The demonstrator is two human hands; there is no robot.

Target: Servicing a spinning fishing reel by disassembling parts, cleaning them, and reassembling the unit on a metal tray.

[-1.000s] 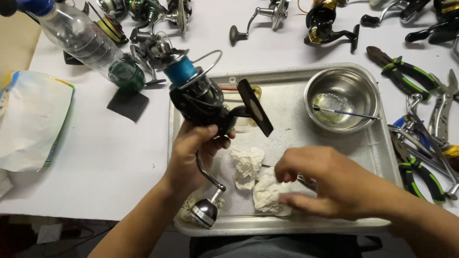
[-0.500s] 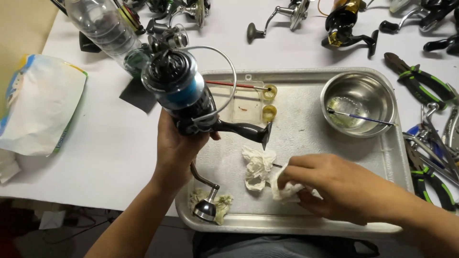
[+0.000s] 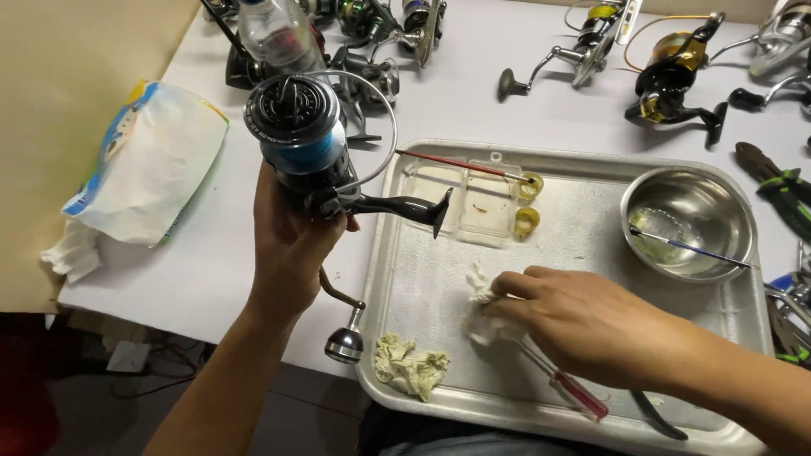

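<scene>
My left hand (image 3: 287, 245) grips a black spinning reel (image 3: 308, 148) with a blue-banded spool, held upright over the left edge of a metal tray (image 3: 583, 211). The reel's crank handle (image 3: 345, 342) hangs below my wrist. My right hand (image 3: 583, 325) rests inside the tray with its fingers pinched on a crumpled white tissue (image 3: 483, 312). A red-handled screwdriver (image 3: 574, 393) lies under that hand. A soiled, greenish tissue wad (image 3: 410, 365) sits at the tray's near left corner.
The tray also holds a steel bowl (image 3: 688, 221) with a thin tool across it, a small clear plastic box (image 3: 477, 203) and a red-tipped stick. Several other reels (image 3: 676, 80), a plastic bottle (image 3: 279, 34), a tissue pack (image 3: 144, 160) and pliers (image 3: 777, 190) lie around on the white table.
My left hand has lifted the reel and turned its spool toward the camera. My right hand has gathered the white tissue and shifted right within the tray.
</scene>
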